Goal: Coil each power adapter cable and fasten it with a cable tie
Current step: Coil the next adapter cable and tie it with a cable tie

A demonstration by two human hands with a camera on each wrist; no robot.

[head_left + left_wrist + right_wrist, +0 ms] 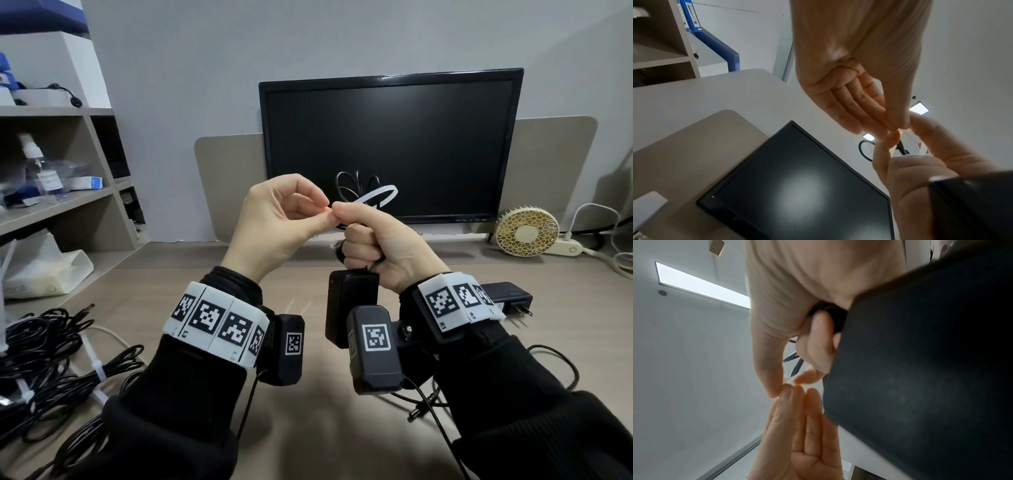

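Pinching: white cable tie (pixel 378 195) end nipped by left hand (pixel 274 219) | coiled cable (pixel 352 186) clasped in right hand (pixel 380 246) | adapter (pixel 349 308) hanging below.

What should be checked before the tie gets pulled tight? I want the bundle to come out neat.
1. Coiled cable held in right hand: ok.
2. Cable tie looped round the coil: ok.
3. Tie's tail pinched by left hand: ok.
4. Tail threaded through the tie's head: cannot tell, fingertips hide it.
5. Adapter block hanging free below the right hand: ok.
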